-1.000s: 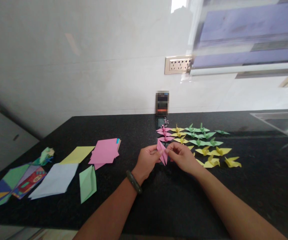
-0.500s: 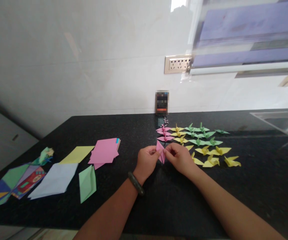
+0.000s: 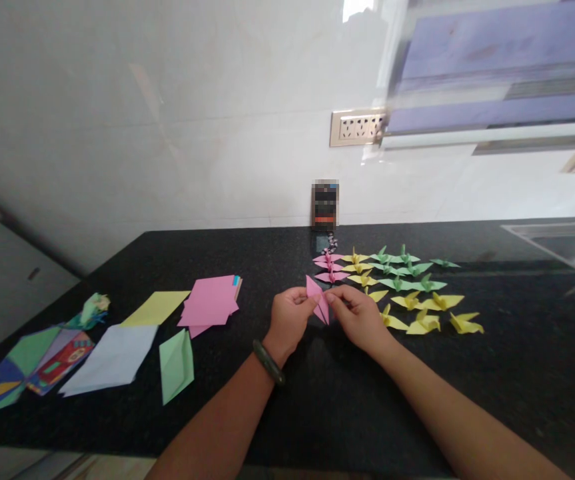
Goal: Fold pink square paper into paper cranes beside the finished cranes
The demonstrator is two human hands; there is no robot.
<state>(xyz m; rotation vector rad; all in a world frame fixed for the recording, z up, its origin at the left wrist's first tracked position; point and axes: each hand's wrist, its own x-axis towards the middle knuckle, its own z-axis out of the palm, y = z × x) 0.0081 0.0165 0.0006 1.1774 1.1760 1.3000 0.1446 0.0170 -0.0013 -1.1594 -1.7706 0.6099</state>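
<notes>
Black surface [image 3: 247, 260], pale wall [image 3: 192, 133] behind: you work with both hands amid coloured paper. From left, a patterned sheet [image 3: 4, 383] lies near a crumpled bundle [image 3: 94, 310], followed by white sheets [image 3: 110, 357], a yellow sheet [image 3: 154, 308], a folded green paper [image 3: 174, 367] and a pink stack [image 3: 210, 303].

At centre, your left hand [image 3: 290, 317], a dark bangle [image 3: 268, 363] at its wrist, pinches one side of the pink paper [image 3: 317, 291]; your right hand [image 3: 360, 317] grips the opposite edge between thumb and fingers. You appear to be mid-fold, lining up or pressing a flap on the slim diamond. Your next move likely calls for matched edges, a steady left pinch and a firm crease from the right.

Its long axis runs away from you, one sharp tip aimed at the wall and slightly left, the other back toward you and slightly right. Whether that near tip touches the surface, you cannot tell.

Just beyond sit pink cranes [image 3: 330, 276]; farther right, yellow cranes [image 3: 437, 303] and green cranes [image 3: 400, 285] stand in loose rows.
</notes>
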